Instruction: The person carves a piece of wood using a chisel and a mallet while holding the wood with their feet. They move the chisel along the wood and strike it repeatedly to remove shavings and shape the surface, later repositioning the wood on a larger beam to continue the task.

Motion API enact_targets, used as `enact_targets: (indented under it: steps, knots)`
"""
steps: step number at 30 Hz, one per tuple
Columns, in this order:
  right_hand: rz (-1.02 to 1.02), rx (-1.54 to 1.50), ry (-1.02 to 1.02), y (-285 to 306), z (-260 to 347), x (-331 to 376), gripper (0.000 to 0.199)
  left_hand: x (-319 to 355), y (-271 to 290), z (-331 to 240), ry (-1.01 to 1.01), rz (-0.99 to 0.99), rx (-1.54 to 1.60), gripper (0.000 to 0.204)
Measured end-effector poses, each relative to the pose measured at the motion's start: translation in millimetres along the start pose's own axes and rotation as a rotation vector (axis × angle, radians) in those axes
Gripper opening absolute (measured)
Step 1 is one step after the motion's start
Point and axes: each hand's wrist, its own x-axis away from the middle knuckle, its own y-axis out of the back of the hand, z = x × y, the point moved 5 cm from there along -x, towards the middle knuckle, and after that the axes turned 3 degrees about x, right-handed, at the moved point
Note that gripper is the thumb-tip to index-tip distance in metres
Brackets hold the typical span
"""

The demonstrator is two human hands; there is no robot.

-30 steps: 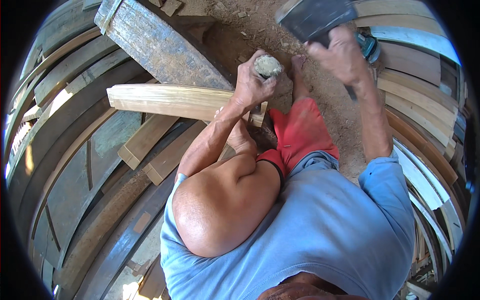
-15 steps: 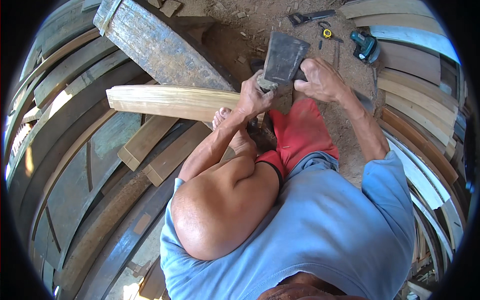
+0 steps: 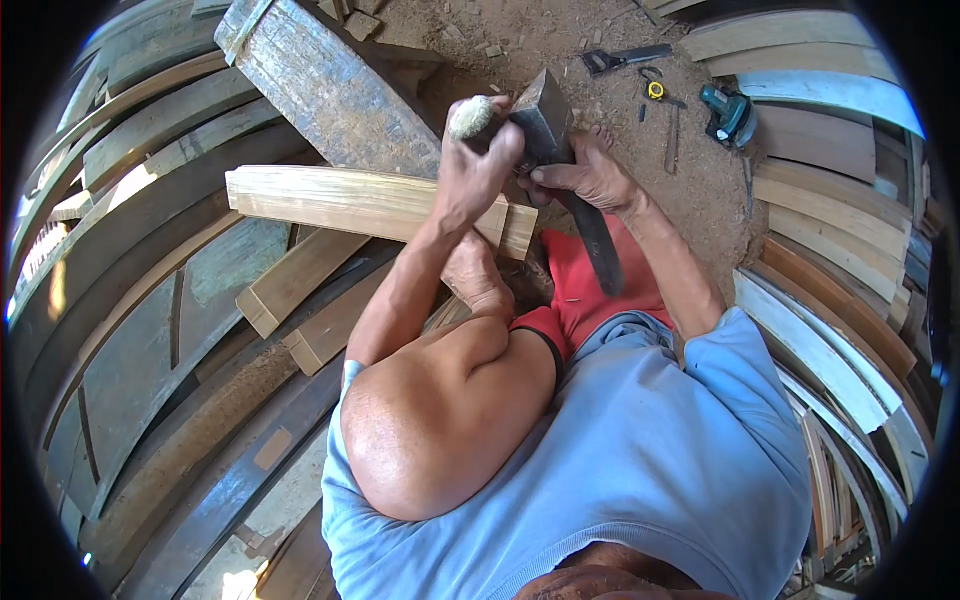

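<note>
My right hand (image 3: pixel 595 180) is closed round an axe near where its dark handle (image 3: pixel 600 245) meets the head. The broad dark axe head (image 3: pixel 543 120) points away from me, and the handle slants back over my red shorts. In my left hand (image 3: pixel 475 165), a pale, rough, rounded lump like a stone (image 3: pixel 470 118) sticks up from the closed fingers. That hand is right beside the axe head; whether the lump touches the blade is hidden. Below my left wrist lie pale planed boards (image 3: pixel 330 195), with my bare foot by their near side.
A long weathered beam (image 3: pixel 330 90) slants behind the boards. On the dirt floor at the far right are a handsaw (image 3: pixel 625 58), a yellow tape measure (image 3: pixel 656 90) and a teal power tool (image 3: pixel 728 115). Stacked planks (image 3: pixel 820 155) line the right side; more timber (image 3: pixel 190 300) fills the left.
The axe has turned from showing its broad face to a narrower side, its handle swinging toward me. My left hand has moved left and up with the pale lump, which now faces upward.
</note>
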Motion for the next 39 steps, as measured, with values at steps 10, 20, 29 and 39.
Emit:
enact_targets:
  steps: [10,20,29,39]
  knots:
    - [-0.088,-0.058,-0.04,33,-2,52,0.033,73,149,81,-0.146,0.531,-1.675,0.126]
    - [-0.294,-0.12,-0.066,49,-23,100,0.03,39,127,36,-0.168,0.638,-1.58,0.122]
    - [-0.244,0.262,-0.302,71,-75,146,0.033,-1,129,2,-0.081,0.572,-1.418,0.072]
    - [-0.185,0.317,-0.654,34,-184,171,0.019,-17,126,-2,-0.021,0.583,-1.447,0.064]
